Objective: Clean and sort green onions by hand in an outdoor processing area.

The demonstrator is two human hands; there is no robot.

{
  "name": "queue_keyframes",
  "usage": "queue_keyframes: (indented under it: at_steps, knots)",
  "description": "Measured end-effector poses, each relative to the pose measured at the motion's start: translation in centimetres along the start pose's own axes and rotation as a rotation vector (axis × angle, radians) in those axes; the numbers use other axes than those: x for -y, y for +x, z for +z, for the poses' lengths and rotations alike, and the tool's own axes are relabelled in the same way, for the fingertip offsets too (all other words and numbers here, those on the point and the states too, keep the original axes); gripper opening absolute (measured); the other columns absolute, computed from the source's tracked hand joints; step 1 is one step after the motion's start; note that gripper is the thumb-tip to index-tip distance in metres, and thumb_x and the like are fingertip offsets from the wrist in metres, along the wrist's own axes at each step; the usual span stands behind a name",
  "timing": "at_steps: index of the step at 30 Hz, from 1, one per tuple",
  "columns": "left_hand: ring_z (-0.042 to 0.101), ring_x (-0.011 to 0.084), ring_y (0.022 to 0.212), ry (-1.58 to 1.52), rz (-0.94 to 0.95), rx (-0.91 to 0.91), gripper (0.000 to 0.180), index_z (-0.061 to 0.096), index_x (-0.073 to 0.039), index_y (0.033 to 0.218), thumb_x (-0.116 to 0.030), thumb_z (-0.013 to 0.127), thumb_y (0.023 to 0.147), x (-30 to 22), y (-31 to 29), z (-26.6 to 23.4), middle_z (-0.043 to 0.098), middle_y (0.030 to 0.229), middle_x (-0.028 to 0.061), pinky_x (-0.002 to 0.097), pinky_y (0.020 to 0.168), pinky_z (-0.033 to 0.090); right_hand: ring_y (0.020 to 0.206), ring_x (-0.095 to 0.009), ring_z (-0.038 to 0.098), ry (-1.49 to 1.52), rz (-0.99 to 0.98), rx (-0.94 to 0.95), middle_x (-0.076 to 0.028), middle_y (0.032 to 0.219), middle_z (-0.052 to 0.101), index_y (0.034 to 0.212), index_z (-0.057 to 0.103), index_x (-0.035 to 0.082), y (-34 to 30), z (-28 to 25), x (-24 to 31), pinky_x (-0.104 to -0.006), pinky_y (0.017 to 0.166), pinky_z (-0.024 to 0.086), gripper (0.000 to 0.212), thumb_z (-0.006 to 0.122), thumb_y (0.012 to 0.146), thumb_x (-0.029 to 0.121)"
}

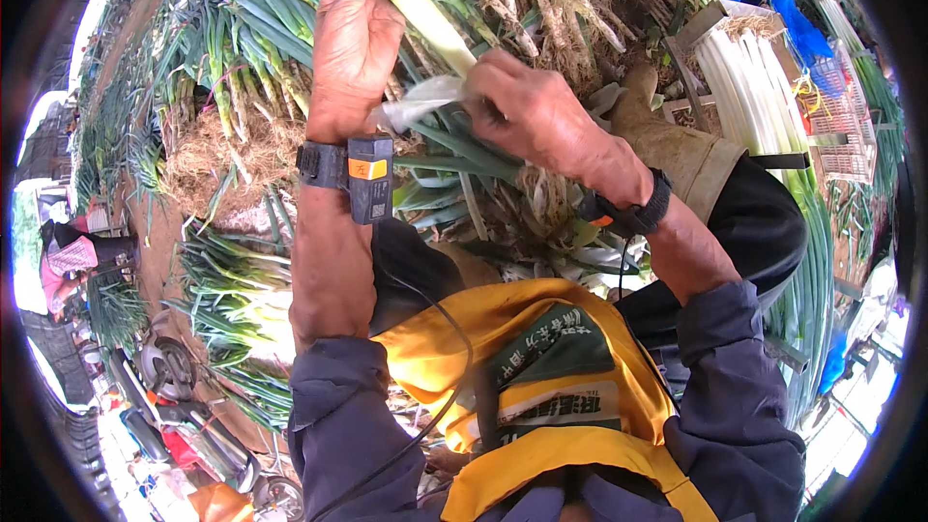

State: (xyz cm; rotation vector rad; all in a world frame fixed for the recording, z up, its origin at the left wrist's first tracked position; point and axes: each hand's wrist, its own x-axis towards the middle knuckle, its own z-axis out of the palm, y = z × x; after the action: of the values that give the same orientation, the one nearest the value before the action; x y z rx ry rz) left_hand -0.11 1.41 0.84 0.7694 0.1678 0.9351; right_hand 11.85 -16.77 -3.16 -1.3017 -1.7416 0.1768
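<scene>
My left hand (356,53) is raised at the top of the view, its thumb and fingers wrapped round the upper part of a thick green onion (425,17). The stalk slants down to the right, pale toward its lower end. My right hand (530,111) is closed at that lower end, with its fingers curled. A loose strip of whitish onion skin (422,101) hangs beside the right fingers, toward my left wrist. The right fingers hide the tip of the stalk.
Piles of unpeeled green onions (266,29) with dirty roots lie ahead and left. More onions (237,285) lie by my left forearm. At right, a rack holds a bundle of clean white stalks (744,87) near a pale crate (839,126). A person (68,266) sits far left.
</scene>
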Motion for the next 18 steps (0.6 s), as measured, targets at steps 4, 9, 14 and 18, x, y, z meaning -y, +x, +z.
queue_keyframes:
  at_steps: [4, 9, 14, 18]
  knots:
    - [0.064, 0.0292, 0.104, 0.083, 0.101, -0.029, 0.018, 0.055, -0.005, 0.114, -0.007, 0.061, 0.097, -0.1, 0.7, 0.3, 0.063, 0.106, 0.0107, 0.0476, 0.099, 0.055, 0.073, -0.033, 0.067, -0.037, 0.003, -0.098, -0.013, 0.083, 0.059, 0.094, 0.053, 0.006, -0.2, -0.4, -0.5, -0.0422, 0.061, 0.053, 0.017, 0.064, 0.082, 0.001]
    - [0.066, 0.0227, 0.094, 0.107, 0.234, -0.073, 0.03, 0.053, -0.006, 0.126, -0.022, 0.059, 0.101, -1.2, -0.3, 0.2, 0.063, 0.101, 0.0074, 0.0351, 0.081, 0.06, 0.062, -0.02, 0.059, 0.201, 0.073, 0.09, -0.01, 0.074, 0.06, 0.09, 0.053, 0.004, -2.5, 0.7, 0.4, -0.0318, 0.056, 0.049, 0.015, 0.066, 0.084, -0.002]
    - [0.059, 0.024, 0.083, 0.064, 0.261, 0.035, 0.024, 0.048, -0.006, 0.12, -0.017, 0.058, 0.1, -6.8, 0.3, -5.6, 0.057, 0.101, 0.0126, 0.0366, 0.074, 0.055, 0.062, -0.014, 0.057, 0.343, 0.389, 0.226, -0.009, 0.071, 0.059, 0.09, 0.058, 0.003, -4.0, -0.7, 3.2, -0.032, 0.055, 0.047, 0.013, 0.07, 0.085, 0.005]
    - [0.051, 0.0215, 0.076, 0.252, 0.44, -0.207, 0.025, 0.045, -0.005, 0.12, -0.025, 0.049, 0.104, -6.8, 0.8, -5.7, 0.054, 0.097, 0.0132, 0.0331, 0.064, 0.046, 0.081, -0.016, 0.065, -0.223, 0.369, 0.804, -0.015, 0.085, 0.063, 0.105, 0.061, 0.002, -21.7, 3.3, -5.0, -0.0336, 0.068, 0.052, 0.028, 0.073, 0.08, 0.01]
